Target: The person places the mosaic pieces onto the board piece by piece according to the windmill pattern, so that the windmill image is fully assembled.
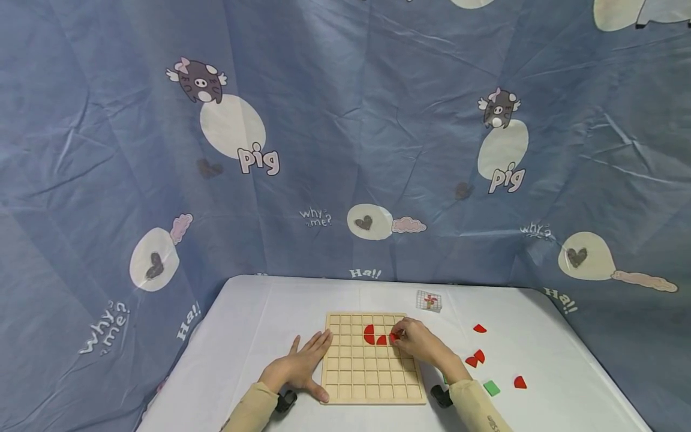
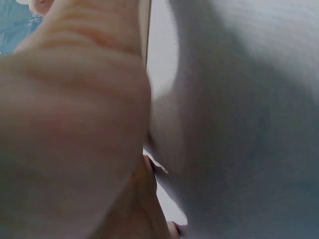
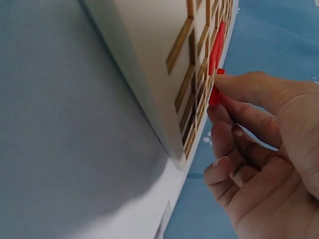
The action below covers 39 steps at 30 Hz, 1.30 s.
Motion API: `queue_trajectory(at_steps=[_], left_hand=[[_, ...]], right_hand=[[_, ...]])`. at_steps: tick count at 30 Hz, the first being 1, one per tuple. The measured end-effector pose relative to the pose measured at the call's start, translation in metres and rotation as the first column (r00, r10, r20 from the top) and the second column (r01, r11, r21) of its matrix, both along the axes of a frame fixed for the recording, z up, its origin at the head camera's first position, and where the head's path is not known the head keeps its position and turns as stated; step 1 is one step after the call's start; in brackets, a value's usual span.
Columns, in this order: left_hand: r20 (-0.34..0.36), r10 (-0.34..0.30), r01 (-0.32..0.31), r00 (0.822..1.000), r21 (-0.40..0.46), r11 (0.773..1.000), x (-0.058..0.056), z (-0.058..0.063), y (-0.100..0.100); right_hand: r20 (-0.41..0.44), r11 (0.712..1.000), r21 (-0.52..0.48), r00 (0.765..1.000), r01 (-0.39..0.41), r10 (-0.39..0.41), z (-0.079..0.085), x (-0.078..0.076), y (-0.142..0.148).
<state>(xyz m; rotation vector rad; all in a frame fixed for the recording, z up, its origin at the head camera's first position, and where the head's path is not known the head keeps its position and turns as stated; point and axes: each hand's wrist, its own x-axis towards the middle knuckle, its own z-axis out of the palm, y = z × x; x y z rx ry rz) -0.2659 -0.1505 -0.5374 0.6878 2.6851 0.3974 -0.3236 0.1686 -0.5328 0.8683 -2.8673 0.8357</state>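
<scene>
Okay, starting at the left, I have the white-covered worktop (image 1: 243, 336), then the left hand (image 1: 299, 367), its fingers and thumb spread wide along the left edge of a pale wooden board (image 1: 358, 378). That grip is fully open and carries nothing. A black gadget (image 1: 286, 401) sits at its wrist.

The board is ruled into small squares. Towards its far side I see three red quarter-round pieces (image 1: 369, 329) in neighbouring squares: two one behind the other, the third to the right of the nearer one. Just right of these, over the board, is another red piece (image 3: 215, 94), which the right hand (image 1: 414, 341) pinches between thumb and finger, its grip nearly closed. I can't tell whether that piece touches the wood.

Behind that hand stands a small block (image 1: 429, 301) with a grid and a red pattern. Past the right forearm, which partly hides a green bit (image 1: 445, 379), I find two loose red wedges (image 1: 479, 356) side by side, one more (image 1: 480, 328) farther back, a green square (image 1: 492, 387) nearer me, and a last red wedge (image 1: 520, 382) rightmost.
</scene>
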Motion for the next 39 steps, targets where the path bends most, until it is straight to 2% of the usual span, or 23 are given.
queue_trajectory(at_steps=[11, 26, 39], left_hand=[[-0.001, 0.006, -0.006, 1.0, 0.003, 1.0, -0.001, -0.002, 0.0], [-0.003, -0.003, 0.003, 1.0, 0.007, 1.0, -0.002, -0.002, 0.0], [-0.001, 0.004, -0.004, 1.0, 0.01, 1.0, 0.0, -0.002, 0.0]], right_hand=[[0.016, 1.0, 0.003, 1.0, -0.014, 0.014, -0.01, -0.002, 0.002], [0.022, 1.0, -0.013, 1.0, 0.014, -0.014, -0.01, 0.0, 0.0], [0.002, 1.0, 0.003, 1.0, 0.001, -0.001, -0.013, 0.0, -0.005]])
